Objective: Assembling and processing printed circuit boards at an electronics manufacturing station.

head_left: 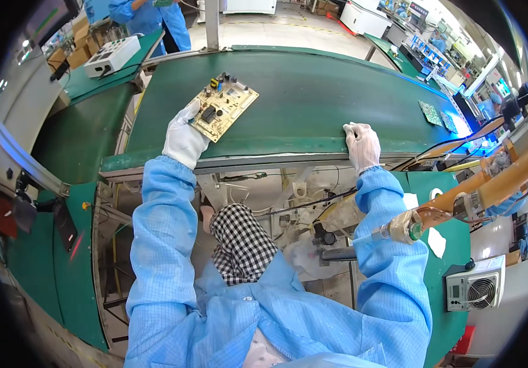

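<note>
My left hand [185,138], in a white glove, grips a tan circuit board [230,110] by its near left edge. The board is tilted above the left part of a green conveyor belt [300,92], its component side up. Black, blue and yellow parts stand on it. At the belt's near edge rests my right hand [362,145], also gloved, its fingers curled in and no object visible in them. Two small green circuit boards, one [430,113] beside the other [448,121], lie far to the right on the belt, away from both hands.
An orange pipe-like arm [484,184] with a nozzle [406,227] reaches in from the right, over my right sleeve. A white fan unit [476,288] stands at the lower right. On the left side table is a white control box [112,57]. A person in blue [153,24] stands beyond the belt.
</note>
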A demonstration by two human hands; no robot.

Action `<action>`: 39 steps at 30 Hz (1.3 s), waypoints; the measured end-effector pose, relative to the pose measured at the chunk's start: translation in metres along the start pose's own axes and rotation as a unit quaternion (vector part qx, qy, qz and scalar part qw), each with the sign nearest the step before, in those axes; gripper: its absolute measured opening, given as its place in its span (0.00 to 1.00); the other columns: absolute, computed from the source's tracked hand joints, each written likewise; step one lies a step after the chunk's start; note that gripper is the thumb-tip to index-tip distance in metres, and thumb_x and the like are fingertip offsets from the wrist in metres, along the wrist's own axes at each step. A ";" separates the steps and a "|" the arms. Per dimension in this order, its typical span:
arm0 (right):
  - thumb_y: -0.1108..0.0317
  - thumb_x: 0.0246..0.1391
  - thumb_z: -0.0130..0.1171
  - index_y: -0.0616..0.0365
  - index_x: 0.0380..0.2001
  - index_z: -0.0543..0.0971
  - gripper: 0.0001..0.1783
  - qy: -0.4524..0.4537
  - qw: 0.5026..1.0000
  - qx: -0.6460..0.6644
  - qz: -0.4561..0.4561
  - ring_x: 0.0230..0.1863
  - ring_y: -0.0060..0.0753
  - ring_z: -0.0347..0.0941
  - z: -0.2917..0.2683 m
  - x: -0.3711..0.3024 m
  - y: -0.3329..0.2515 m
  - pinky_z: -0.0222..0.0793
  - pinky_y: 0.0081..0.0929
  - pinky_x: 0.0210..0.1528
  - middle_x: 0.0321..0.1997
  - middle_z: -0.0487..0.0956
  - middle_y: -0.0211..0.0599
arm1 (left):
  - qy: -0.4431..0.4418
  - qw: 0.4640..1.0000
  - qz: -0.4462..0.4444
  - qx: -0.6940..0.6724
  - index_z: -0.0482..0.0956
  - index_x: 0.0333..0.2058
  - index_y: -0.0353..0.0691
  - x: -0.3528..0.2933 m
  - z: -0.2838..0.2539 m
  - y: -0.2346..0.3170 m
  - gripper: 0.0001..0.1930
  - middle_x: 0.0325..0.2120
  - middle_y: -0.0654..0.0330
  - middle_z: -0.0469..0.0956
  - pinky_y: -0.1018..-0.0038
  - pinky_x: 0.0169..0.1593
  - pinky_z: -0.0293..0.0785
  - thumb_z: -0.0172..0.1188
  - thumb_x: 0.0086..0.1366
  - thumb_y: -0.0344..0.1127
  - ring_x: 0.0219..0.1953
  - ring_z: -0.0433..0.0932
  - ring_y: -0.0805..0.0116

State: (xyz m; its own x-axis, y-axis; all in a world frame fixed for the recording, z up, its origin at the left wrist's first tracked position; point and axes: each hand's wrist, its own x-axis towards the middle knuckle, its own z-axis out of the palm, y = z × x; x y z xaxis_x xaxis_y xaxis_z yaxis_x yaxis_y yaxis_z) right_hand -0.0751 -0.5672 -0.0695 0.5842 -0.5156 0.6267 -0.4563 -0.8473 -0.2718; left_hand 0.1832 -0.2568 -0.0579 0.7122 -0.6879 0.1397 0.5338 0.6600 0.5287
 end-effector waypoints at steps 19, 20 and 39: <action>0.62 0.55 0.58 0.55 0.31 0.80 0.09 0.010 1.000 -0.016 -0.014 0.46 0.44 0.74 0.007 -0.002 0.005 0.67 0.37 0.51 0.42 0.80 0.39 | -0.020 0.999 -0.007 -0.049 0.69 0.52 0.26 -0.001 0.001 0.000 0.18 0.51 0.46 0.73 0.55 0.57 0.71 0.51 0.67 0.31 0.51 0.74 0.51; 0.62 0.55 0.58 0.55 0.31 0.80 0.09 0.010 1.000 -0.018 -0.014 0.46 0.44 0.74 0.007 -0.003 0.006 0.67 0.37 0.51 0.42 0.80 0.39 | -0.021 0.998 -0.008 -0.050 0.69 0.52 0.26 -0.001 -0.001 -0.001 0.18 0.51 0.46 0.73 0.55 0.57 0.71 0.51 0.67 0.31 0.51 0.74 0.51; 0.60 0.55 0.59 0.57 0.30 0.80 0.11 0.025 1.000 -0.012 -0.015 0.42 0.45 0.75 0.005 -0.002 0.003 0.69 0.38 0.47 0.40 0.80 0.41 | -0.008 1.000 -0.011 -0.015 0.67 0.53 0.25 -0.003 0.002 0.002 0.19 0.50 0.44 0.73 0.58 0.58 0.70 0.49 0.67 0.30 0.52 0.74 0.51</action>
State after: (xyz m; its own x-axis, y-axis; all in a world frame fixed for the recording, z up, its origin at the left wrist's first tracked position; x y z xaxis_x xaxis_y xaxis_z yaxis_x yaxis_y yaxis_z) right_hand -0.0742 -0.5694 -0.0746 0.5636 -0.4827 0.6703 -0.4555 -0.8586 -0.2353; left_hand 0.1808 -0.2540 -0.0560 0.6932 -0.7067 0.1414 0.5629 0.6534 0.5062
